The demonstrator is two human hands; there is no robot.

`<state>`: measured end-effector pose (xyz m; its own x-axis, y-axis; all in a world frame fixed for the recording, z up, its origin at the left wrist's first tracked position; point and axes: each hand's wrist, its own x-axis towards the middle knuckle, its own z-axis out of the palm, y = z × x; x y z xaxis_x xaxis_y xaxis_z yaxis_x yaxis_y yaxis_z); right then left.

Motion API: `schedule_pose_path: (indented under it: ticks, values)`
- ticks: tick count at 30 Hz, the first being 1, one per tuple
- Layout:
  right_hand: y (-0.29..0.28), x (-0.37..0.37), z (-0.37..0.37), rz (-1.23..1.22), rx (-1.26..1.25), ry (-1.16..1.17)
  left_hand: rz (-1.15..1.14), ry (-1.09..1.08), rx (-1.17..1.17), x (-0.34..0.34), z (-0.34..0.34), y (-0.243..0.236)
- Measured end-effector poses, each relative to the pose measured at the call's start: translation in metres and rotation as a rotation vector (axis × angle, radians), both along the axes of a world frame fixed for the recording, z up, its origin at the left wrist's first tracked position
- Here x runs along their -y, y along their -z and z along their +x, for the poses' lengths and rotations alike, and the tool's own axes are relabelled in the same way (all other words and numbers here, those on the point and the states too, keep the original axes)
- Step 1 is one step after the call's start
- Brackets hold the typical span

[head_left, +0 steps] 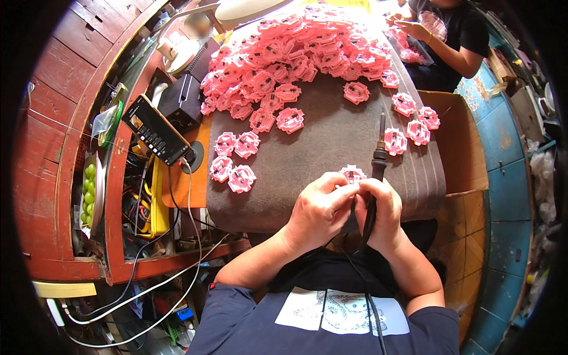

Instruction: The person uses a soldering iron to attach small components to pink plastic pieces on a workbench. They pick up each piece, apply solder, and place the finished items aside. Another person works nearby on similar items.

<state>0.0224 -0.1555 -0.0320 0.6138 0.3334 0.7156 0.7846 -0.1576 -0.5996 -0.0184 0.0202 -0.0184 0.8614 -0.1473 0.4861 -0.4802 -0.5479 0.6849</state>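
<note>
Here, the left hand (pixel 319 207) and right hand (pixel 383 210) pinch a pink part (pixel 353 173) near the counter (pixel 284 163)'s near edge, the right also gripping a soldering iron (pixel 378 164); likely light, stiff and brittle, the part seems best held by its rim.

A person's left hand (pixel 318 208) and right hand (pixel 385 212) sit close together, fingers (pixel 338 196) curled and fingertips (pixel 352 190) just beside each other, as the bare left forearm (pixel 257 262) and right forearm (pixel 416 267) slant inward from bent, widely spaced elbows (pixel 431 297).
</note>
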Motion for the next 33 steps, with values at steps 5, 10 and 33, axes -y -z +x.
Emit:
schedule_pose_path:
  ticks: [5, 10, 33]
  values:
    - [0.002, -0.002, 0.0, 0.021, 0.002, 0.015, 0.029, 0.004, -0.019, -0.001, 0.003, -0.004]
    - [0.004, 0.0, -0.001, -0.002, -0.01, 0.031, -0.021, -0.004, 0.0, 0.0, 0.006, 0.001]
    - [0.022, 0.007, -0.006, 0.0, 0.148, 0.039, 0.001, -0.064, 0.034, 0.005, 0.005, -0.001]
